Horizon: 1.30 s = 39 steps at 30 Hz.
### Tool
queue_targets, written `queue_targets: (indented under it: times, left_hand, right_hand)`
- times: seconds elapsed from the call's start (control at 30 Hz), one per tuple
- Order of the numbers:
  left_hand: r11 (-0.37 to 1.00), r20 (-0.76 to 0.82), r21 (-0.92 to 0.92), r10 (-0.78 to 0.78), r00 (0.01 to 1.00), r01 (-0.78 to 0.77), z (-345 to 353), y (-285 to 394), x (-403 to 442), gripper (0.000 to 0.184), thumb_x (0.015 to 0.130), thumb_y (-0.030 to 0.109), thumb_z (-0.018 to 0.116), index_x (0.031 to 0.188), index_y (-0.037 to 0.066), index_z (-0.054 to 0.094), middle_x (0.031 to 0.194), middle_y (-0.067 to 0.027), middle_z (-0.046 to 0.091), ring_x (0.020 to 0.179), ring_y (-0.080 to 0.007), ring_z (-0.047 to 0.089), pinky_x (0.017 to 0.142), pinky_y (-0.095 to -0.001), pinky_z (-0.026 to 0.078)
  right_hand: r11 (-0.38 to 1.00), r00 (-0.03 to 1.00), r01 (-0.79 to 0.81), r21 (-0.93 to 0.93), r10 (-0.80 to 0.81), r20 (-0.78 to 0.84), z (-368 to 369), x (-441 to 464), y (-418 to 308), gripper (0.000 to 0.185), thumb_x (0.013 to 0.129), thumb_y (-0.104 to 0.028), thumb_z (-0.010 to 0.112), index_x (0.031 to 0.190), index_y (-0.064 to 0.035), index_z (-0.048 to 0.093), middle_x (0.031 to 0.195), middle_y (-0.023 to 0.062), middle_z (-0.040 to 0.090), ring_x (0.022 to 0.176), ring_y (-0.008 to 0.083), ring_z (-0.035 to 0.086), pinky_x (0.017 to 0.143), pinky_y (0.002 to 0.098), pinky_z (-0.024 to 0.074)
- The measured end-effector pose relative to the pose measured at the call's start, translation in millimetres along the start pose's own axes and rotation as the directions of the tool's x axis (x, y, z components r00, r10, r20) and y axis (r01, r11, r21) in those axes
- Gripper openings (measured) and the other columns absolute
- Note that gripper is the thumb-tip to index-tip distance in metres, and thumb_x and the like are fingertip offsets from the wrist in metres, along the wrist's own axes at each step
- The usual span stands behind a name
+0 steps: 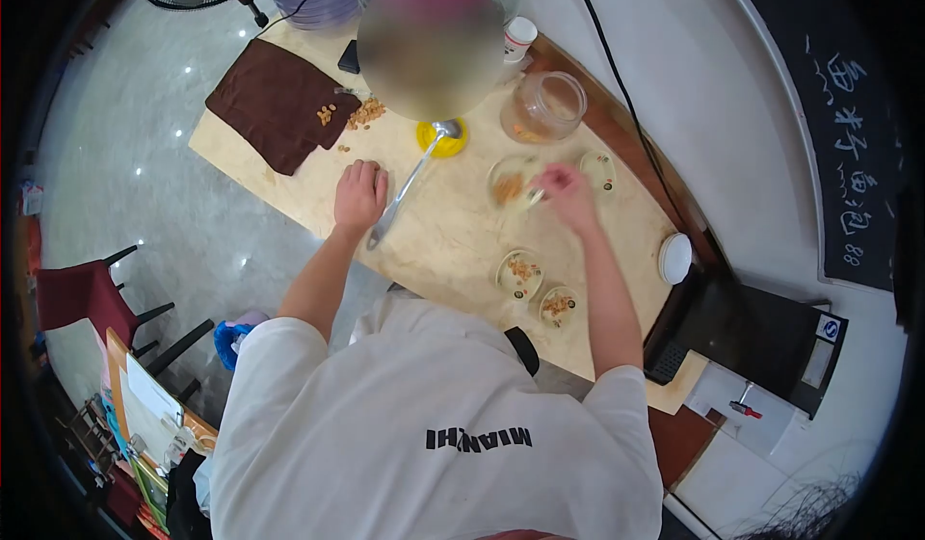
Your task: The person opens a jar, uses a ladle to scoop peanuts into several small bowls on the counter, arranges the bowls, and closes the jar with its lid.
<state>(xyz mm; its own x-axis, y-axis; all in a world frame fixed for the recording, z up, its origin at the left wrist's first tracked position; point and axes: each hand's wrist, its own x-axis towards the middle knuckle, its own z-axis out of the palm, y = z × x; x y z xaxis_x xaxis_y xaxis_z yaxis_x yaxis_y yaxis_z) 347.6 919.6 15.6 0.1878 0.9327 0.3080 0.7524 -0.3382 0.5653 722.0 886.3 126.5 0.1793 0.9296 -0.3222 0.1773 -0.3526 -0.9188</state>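
My left hand (361,195) rests on the table, fingers stretched out and holding nothing, just left of a long metal ladle (409,188). The ladle's bowl end lies on a round yellow lid (456,141). Blurred by motion, my right hand (567,193) is over the right edge of a small dish (501,166) with brown pieces in it. Its fingers look bunched together; what they hold, if anything, cannot be made out. Another small dish (598,169) is right beside that hand. Nearer me are two small dishes (519,275) (558,306) with similar brown pieces.
A clear jar (543,106) and a paper cup (520,35) stand toward the back right. Brown pieces (367,113) lie near a dark brown cloth (275,102). A white lid (674,258) is at the right edge. A large blurred round area covers the table's back.
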Motion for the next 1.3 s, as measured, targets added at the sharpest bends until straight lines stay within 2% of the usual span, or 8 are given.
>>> queue_targets:
  times: [0.27,0.37,0.43,0.67,0.77,0.83,1.03,1.3]
  left_hand:
    - [1.000,0.008,0.017,-0.003,1.000,0.003,1,1,1,0.017,0.092,0.019,0.057,0.097,0.003,0.056,0.091,-0.0156,0.058,0.087,-0.0356,0.056,0.078,-0.0452,0.046]
    - [1.000,0.018,0.019,0.000,1.000,-0.001,1,1,-1,0.017,0.093,0.019,0.057,0.097,0.003,0.056,0.091,-0.0155,0.058,0.087,-0.0357,0.056,0.078,-0.0453,0.047]
    - [1.000,0.012,0.013,-0.007,1.000,0.007,0,1,0,0.017,0.093,0.019,0.058,0.097,0.003,0.056,0.092,-0.0155,0.058,0.087,-0.0358,0.056,0.078,-0.0454,0.047]
    - [1.000,0.016,0.003,-0.003,1.000,0.003,-1,5,0,0.016,0.092,0.019,0.057,0.097,0.003,0.056,0.091,-0.0155,0.058,0.087,-0.0360,0.056,0.077,-0.0455,0.047]
    - [1.000,0.007,0.008,0.005,1.000,-0.005,1,3,0,0.016,0.092,0.018,0.057,0.097,0.003,0.056,0.091,-0.0154,0.058,0.087,-0.0359,0.056,0.077,-0.0456,0.047]
    - [1.000,0.020,0.018,-0.008,1.000,0.007,0,3,0,0.016,0.092,0.019,0.058,0.097,0.003,0.056,0.091,-0.0152,0.058,0.087,-0.0358,0.056,0.076,-0.0458,0.047]
    - [1.000,0.018,0.010,0.000,1.000,0.000,-2,3,1,0.016,0.092,0.019,0.058,0.097,0.003,0.056,0.092,-0.0152,0.058,0.087,-0.0358,0.056,0.077,-0.0455,0.047]
    - [1.000,0.017,0.024,-0.005,1.000,0.004,-2,6,1,0.016,0.092,0.018,0.057,0.098,0.003,0.057,0.092,-0.0153,0.058,0.087,-0.0356,0.056,0.077,-0.0453,0.047]
  right_hand:
    - [0.982,0.894,0.183,0.040,-0.149,-0.422,-52,60,-126,0.010,0.088,-0.006,0.070,0.093,0.0005,0.064,0.090,0.0072,0.069,0.075,0.0102,0.066,0.062,0.0256,0.0549]
    - [0.945,0.841,0.154,-0.287,-0.278,-0.463,-52,77,-119,0.010,0.088,-0.006,0.068,0.094,-0.0001,0.064,0.086,0.0092,0.069,0.073,0.0164,0.066,0.062,0.0304,0.0544]
    - [0.516,0.642,0.321,-0.794,-0.735,-0.219,-49,82,-112,0.009,0.086,-0.005,0.065,0.093,-0.0024,0.063,0.081,0.0111,0.065,0.074,0.0259,0.064,0.066,0.0374,0.0524]
    - [0.196,0.558,0.423,-0.884,-0.825,0.084,-35,59,-102,0.009,0.083,-0.005,0.065,0.092,-0.0055,0.062,0.081,0.0126,0.058,0.078,0.0320,0.061,0.071,0.0427,0.0498]
    - [0.454,0.590,0.400,-0.796,-0.792,-0.155,-50,52,-86,0.008,0.084,-0.004,0.065,0.091,-0.0037,0.061,0.086,0.0098,0.061,0.076,0.0261,0.063,0.066,0.0377,0.0525]
    - [0.976,0.687,0.197,-0.092,-0.204,-0.697,-63,41,-66,0.010,0.085,0.000,0.067,0.091,-0.0015,0.059,0.092,0.0086,0.062,0.076,0.0190,0.063,0.064,0.0322,0.0569]
    - [0.788,0.690,-0.004,0.616,0.448,-0.569,-112,11,61,0.017,0.085,0.003,0.068,0.097,0.0036,0.056,0.097,0.0102,0.060,0.081,0.0189,0.062,0.072,0.0283,0.0620]
    - [0.588,0.740,-0.013,0.809,0.549,-0.388,-109,25,120,0.019,0.091,-0.005,0.067,0.104,0.0042,0.058,0.098,0.0101,0.057,0.088,0.0191,0.061,0.076,0.0275,0.0618]
